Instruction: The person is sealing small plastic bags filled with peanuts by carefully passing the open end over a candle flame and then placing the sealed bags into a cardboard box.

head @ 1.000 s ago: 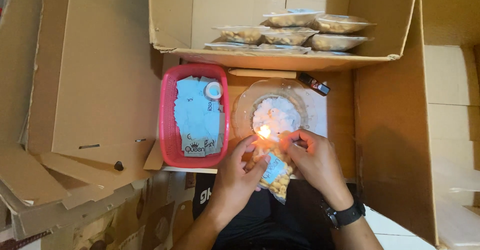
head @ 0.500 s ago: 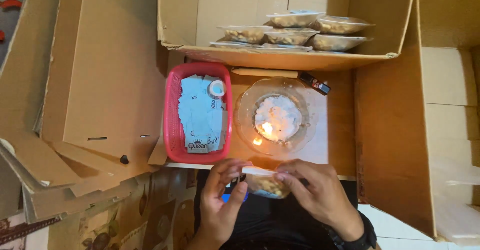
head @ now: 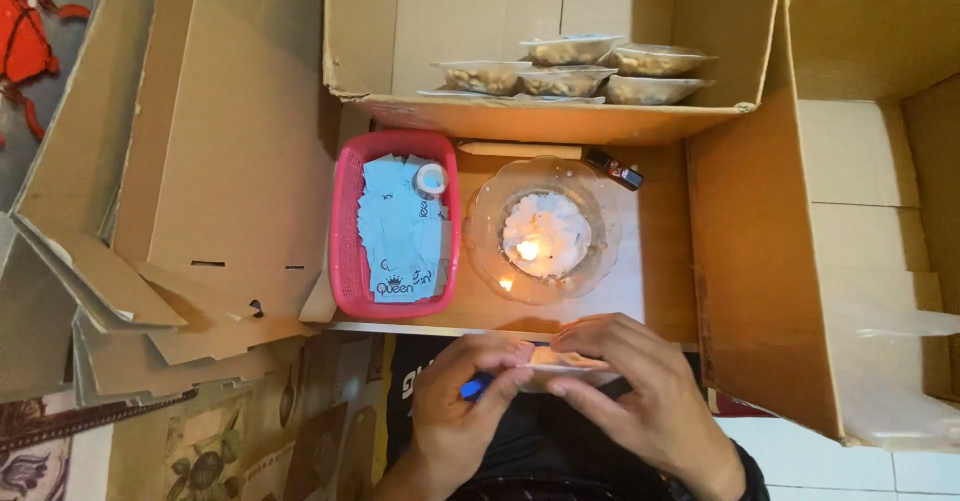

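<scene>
The small clear packet (head: pixel 565 361) lies crosswise between both hands, left hand (head: pixel 462 406) and right hand (head: pixel 640 391) pinching its ends (right fingers covering more).

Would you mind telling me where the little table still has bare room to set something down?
Free: the strip right of the glass dish, up to the cardboard wall. Crowded: the pink basket and dish fill the middle, and both hands hover at the near edge.

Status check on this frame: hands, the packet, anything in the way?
Left hand and right hand both pinching the small clear snack packet over the lap. Lit candle in glass dish just ahead. Nothing between hands and packet.
</scene>
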